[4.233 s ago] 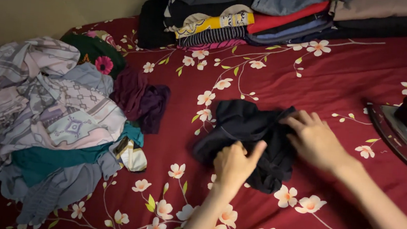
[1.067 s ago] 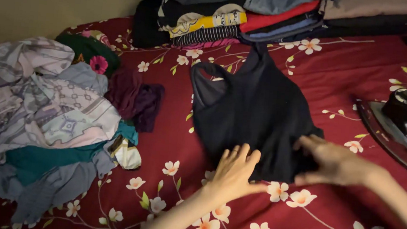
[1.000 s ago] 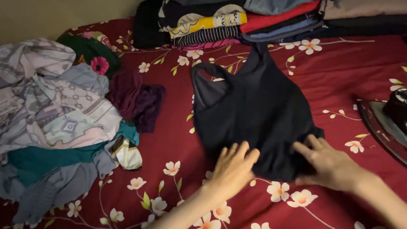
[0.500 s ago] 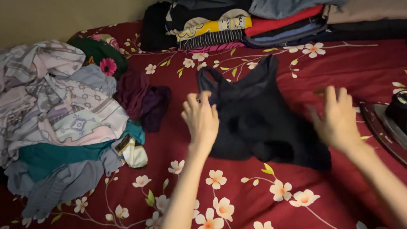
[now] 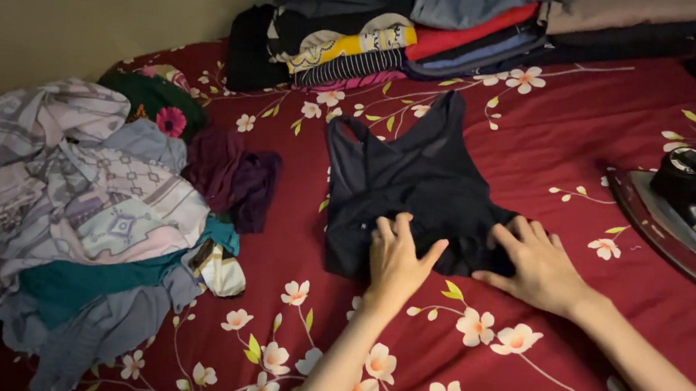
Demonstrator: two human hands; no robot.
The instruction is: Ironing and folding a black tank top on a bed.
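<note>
Black top (image 5: 418,177) spread flat on red sheet (image 5: 629,103), both hands (image 5: 397,260) (image 5: 533,264) open-fingered pressing its hem, unfolded yet; unsorted pile (image 5: 66,211) left.

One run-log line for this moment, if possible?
left hand: flat on black top | right hand: flat on hem | iron: at right

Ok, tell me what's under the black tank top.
The black tank top lies flat on the red floral sheet. Left hand and right hand press its lower hem. Anything beneath the fabric is covered.
</note>
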